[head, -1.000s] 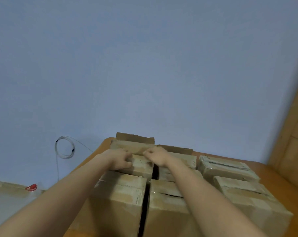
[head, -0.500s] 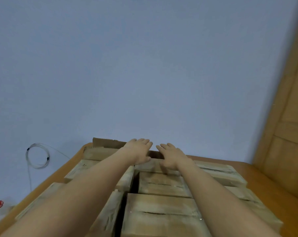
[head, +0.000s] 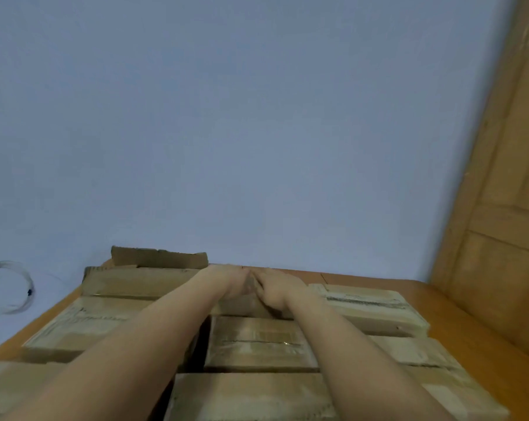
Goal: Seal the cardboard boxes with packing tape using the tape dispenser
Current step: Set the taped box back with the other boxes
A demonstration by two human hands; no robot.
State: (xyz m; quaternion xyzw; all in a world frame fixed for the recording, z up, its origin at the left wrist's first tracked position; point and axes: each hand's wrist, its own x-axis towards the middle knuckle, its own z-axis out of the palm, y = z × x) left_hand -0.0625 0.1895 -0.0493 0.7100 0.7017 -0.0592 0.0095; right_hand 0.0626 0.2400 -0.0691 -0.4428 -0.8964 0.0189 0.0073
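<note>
Several taped cardboard boxes stand packed together on a wooden table. Both my arms reach over them to the far middle box. My left hand and my right hand lie palm down on its top, side by side, with the fingertips touching near the far edge. Neither hand holds anything. A closer box shows a taped seam between my forearms. The far left box has a flap standing up. No tape dispenser is in view.
A blue wall rises right behind the table. A wooden door stands at the right. A coiled clear cable hangs on the wall at the left. Another taped box sits at the far right of the group.
My hands went from gripping a box top with curled fingers to lying flat on the far middle box. The view has tilted up and shifted left to right, and the hands have come together.
</note>
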